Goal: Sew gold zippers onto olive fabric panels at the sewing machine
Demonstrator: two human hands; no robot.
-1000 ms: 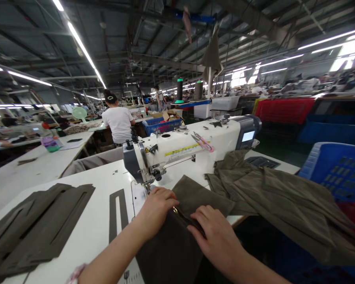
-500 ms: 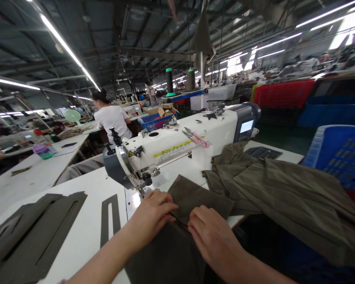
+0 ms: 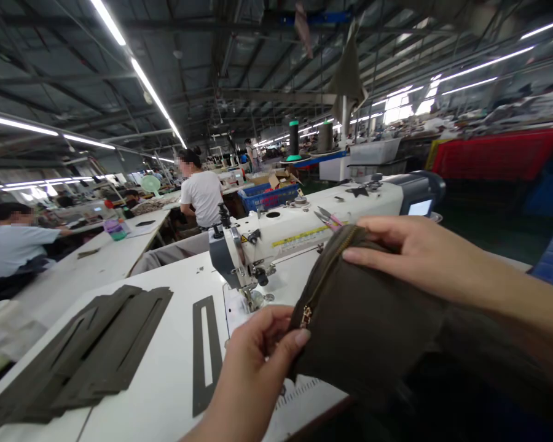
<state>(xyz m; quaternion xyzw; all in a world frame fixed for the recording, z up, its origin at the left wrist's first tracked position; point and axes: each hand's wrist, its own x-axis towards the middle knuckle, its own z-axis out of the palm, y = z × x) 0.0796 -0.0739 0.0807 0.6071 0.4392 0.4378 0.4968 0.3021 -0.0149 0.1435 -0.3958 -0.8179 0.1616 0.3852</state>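
Above the white sewing table (image 3: pixel 175 362), the left hand (image 3: pixel 258 362) pinches and the right hand's curled fingers (image 3: pixel 378 236) grip a dark olive fabric piece with a brass zipper (image 3: pixel 364 325), held up off the table.

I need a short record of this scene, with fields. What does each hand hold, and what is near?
Place: sewing factory
Left hand: grips dark olive cloth at the lower zipper end
Right hand: holds the cloth's top, by the brass zipper
Behind: white sewing machine, pink-handled snips
Table: cut cloth pieces
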